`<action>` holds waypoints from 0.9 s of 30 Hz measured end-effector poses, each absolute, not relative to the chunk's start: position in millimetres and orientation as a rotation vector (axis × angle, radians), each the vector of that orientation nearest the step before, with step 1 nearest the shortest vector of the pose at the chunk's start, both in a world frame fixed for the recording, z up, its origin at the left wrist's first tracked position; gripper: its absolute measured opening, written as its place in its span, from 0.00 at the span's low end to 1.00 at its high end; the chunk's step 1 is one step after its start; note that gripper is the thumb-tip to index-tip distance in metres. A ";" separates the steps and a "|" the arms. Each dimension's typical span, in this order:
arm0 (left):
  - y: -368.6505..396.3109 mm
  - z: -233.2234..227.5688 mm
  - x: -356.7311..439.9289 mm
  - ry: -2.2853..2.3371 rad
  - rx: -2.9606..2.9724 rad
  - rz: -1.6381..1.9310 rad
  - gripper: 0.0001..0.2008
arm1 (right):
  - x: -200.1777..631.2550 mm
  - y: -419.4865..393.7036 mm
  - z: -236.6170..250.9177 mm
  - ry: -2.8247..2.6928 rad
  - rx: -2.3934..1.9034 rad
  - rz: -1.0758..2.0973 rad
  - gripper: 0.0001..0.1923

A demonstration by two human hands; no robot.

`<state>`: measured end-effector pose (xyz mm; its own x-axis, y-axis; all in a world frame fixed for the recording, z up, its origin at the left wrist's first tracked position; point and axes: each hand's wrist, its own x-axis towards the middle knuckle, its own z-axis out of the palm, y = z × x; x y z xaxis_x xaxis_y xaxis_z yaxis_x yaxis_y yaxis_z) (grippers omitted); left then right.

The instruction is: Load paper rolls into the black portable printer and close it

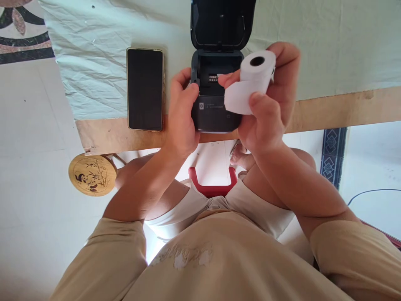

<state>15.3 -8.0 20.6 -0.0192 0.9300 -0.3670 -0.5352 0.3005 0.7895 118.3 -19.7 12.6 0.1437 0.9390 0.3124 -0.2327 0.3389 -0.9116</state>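
Note:
A small black printer [216,113] sits at the table's near edge with its lid [222,23] flipped open and its paper bay empty. My left hand [183,115] grips the printer's left side. My right hand [269,108] holds a white paper roll [253,77] just above and to the right of the open bay, with a loose end of paper hanging toward the printer's front.
A black smartphone [145,88] lies face up left of the printer on a pale cloth [94,54]. The bare wooden table edge [338,110] runs along the front. A round bamboo stool [92,174] and a red stool [213,186] stand below, near my knees.

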 end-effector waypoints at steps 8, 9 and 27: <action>-10.8 8.1 -0.6 0.886 0.578 0.890 0.13 | 129.9 -22.6 24.3 -1.076 -1.010 1.149 0.14; -10.5 7.2 -1.3 0.897 0.570 0.873 0.14 | 130.6 -23.1 25.7 -1.061 -1.031 1.173 0.14; -1.8 -3.5 2.0 0.743 0.541 0.893 0.12 | 173.4 -13.0 41.9 -0.725 -1.041 1.288 0.10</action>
<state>2.0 -1.8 -3.5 0.4122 0.8429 -0.3458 -0.4931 0.5256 0.6933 173.4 -13.0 41.9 0.1747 0.9776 -0.1171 -0.4073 -0.0365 -0.9126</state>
